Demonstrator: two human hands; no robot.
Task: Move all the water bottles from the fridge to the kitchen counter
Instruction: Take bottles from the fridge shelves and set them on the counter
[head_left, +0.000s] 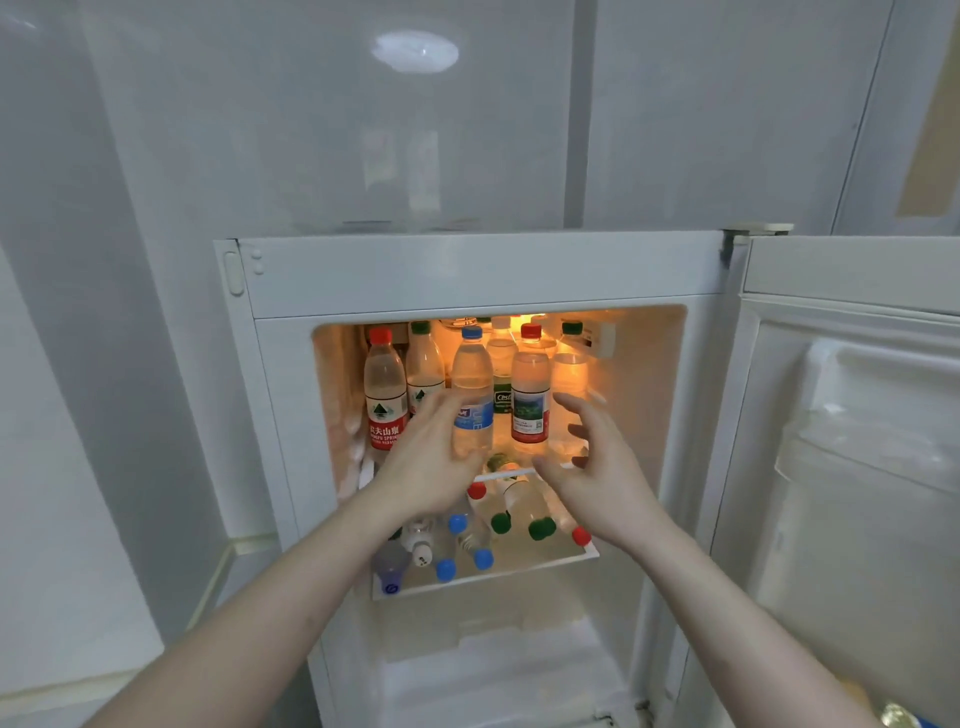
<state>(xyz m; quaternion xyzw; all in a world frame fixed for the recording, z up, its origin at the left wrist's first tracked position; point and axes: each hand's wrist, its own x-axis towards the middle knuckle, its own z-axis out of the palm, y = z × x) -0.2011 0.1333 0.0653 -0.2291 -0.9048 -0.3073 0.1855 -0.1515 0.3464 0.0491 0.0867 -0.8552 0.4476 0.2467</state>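
Bottles crowd the lit upper shelf of the fridge, standing upright in two rough rows so their caps face up and each body can be taken from the front. Both hands reach in toward the near row. The left hand has its fingers spread and laid against the blue-capped bottle, thumb low near its base; whether the fingers have closed round it yet I cannot tell, as the hand is blurred. The right hand is wide open, fingers splayed and curved, just right of the red-capped bottle with the landscape label and not touching it. The spread looks shaped to wrap that bottle's body.

A red-labelled bottle stands at the far left of the shelf, with green-capped ones behind and between. On the lower shelf more bottles lie on their sides, caps pointing toward the opening, likely stacked that way because the space is too low to stand them.

The fridge door hangs open to the right, clear of both arms. No counter is in view, and the task appears barely begun.
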